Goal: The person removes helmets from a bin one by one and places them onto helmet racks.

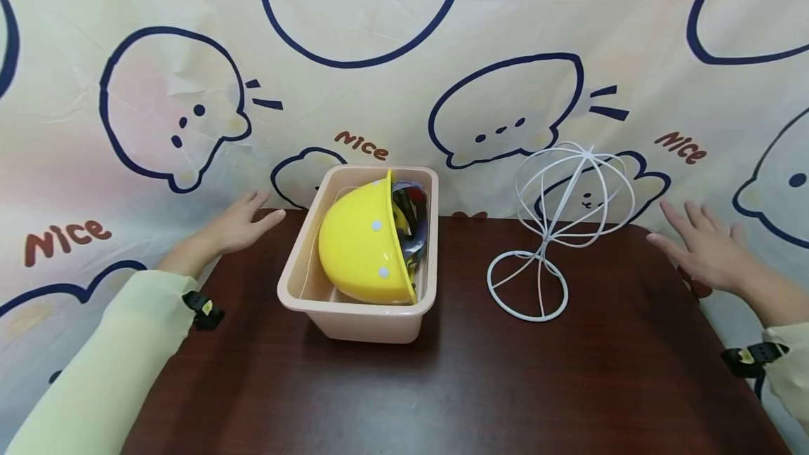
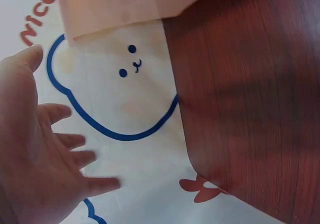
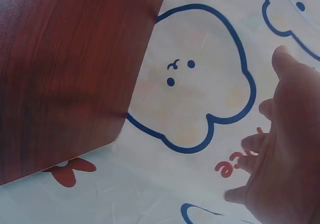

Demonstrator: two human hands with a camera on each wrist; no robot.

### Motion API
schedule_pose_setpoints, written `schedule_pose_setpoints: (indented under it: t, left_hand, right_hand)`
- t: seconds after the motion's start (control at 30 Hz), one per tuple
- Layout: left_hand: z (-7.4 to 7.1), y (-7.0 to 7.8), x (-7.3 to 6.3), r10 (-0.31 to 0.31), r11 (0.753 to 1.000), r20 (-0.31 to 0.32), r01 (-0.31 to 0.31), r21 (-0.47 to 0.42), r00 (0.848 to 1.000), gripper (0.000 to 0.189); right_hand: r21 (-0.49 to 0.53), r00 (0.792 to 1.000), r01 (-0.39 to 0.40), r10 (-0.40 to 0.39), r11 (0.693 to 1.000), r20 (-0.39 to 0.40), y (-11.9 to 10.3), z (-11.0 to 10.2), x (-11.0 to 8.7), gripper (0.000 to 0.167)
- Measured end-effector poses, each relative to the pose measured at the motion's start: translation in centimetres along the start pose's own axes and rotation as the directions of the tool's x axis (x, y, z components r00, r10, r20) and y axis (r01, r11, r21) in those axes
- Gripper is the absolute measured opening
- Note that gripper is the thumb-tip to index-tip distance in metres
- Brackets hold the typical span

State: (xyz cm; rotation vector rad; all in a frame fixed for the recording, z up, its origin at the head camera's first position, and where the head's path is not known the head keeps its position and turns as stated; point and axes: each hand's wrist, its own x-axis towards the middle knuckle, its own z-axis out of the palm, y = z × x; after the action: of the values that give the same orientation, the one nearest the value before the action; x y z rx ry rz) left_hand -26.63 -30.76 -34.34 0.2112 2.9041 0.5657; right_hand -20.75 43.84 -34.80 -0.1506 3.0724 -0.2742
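Observation:
My left hand [image 1: 243,225] is held out with fingers extended and nothing in it, left of a beige plastic bin [image 1: 373,325]. In the left wrist view that hand [image 2: 47,149] has its fingers spread, and the bin's corner [image 2: 125,4] shows above. Inside the bin a yellow helmet [image 1: 360,244] with pale dots lies on its side; dark and red items beside it are partly hidden. My right hand [image 1: 711,248], also holding nothing, is spread over the table's right edge. Nearest to it is a white wire stand [image 1: 548,239] with a round cage top.
The dark brown wooden table [image 1: 480,385] carries the bin and the wire stand. Behind it hangs a pale cloth [image 1: 379,104] with blue cartoon outlines and red lettering, also seen past the table's sides. Black bands [image 1: 204,311] circle both wrists.

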Motion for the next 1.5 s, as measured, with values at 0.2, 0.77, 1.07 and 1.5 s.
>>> schedule_pose_setpoints:
  t: [0.2,0.77,1.07,1.5]
  left_hand:
    - [0.0,0.5,-1.7,0.06,0.969,0.074,-0.04,-0.246,0.995,0.085]
    - [2.0,1.3,-2.2,0.095,0.727,0.248,0.103,-0.679,0.964,0.07]
    - [2.4,1.8,-1.8,0.097,0.701,0.252,0.114,-0.704,0.963,0.074]
    - [2.6,1.9,-1.7,0.116,0.664,0.262,0.121,-0.738,0.958,0.069]
  right_hand:
    - [-0.006,1.0,0.028,-0.028,1.0,-0.01,-0.9,0.2,-1.4,0.082]
    - [0.275,0.984,0.146,-0.168,0.95,0.058,-6.5,1.5,-5.0,0.058]
    - [0.346,0.957,0.28,-0.289,0.896,-0.025,-10.2,2.2,-5.7,0.045]
    - [0.481,0.898,0.402,-0.438,0.779,-0.042,-17.0,2.6,-4.1,0.045]
